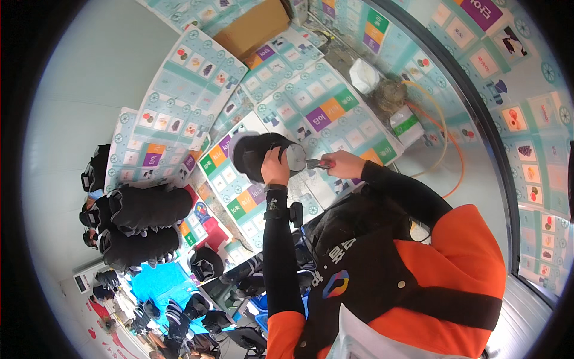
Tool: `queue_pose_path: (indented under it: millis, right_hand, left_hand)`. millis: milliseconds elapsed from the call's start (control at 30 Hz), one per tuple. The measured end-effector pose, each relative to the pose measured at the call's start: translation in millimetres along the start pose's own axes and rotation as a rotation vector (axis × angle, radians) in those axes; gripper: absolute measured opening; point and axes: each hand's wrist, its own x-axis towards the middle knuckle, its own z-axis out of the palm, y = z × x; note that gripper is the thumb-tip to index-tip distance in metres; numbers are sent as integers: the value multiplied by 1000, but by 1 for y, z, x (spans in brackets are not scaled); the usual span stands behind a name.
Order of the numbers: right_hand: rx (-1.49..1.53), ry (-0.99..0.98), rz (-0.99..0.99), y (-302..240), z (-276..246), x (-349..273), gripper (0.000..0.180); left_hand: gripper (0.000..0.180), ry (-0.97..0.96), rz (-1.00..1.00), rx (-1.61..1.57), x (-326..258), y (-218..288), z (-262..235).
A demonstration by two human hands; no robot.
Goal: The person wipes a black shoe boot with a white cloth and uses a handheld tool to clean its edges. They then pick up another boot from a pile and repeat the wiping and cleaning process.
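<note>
My left hand (276, 167) is closed on a black cap (254, 148) with a greyish brim, held above the patterned work table. A pale grey patch (296, 157) shows on the cap's right end, beside my fingers. My right hand (345, 165) is closed around a small hand tool with red handles and metal jaws, which looks like pliers (321, 163). The jaws point left and lie close to the pale patch. Whether they touch it, I cannot tell. My left palm and some of its fingers are hidden.
Rows of nested black caps (152, 209) stand left of the table. More caps lie on a blue sheet (158, 281) at lower left. A cardboard box (254, 29) sits at the back. An orange hose (459, 161) and a white bag (363, 76) are at the right.
</note>
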Motion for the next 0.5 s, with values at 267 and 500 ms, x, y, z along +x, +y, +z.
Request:
queue_pose_path:
  millis: [267,500]
  right_hand:
    - [11,212,104,17,19,9,19]
    - [25,217,102,22,26,7,19]
  left_hand:
    - [27,-11,-76,-136,0,12,8]
    - [26,6,-107,-149,-15,13,0]
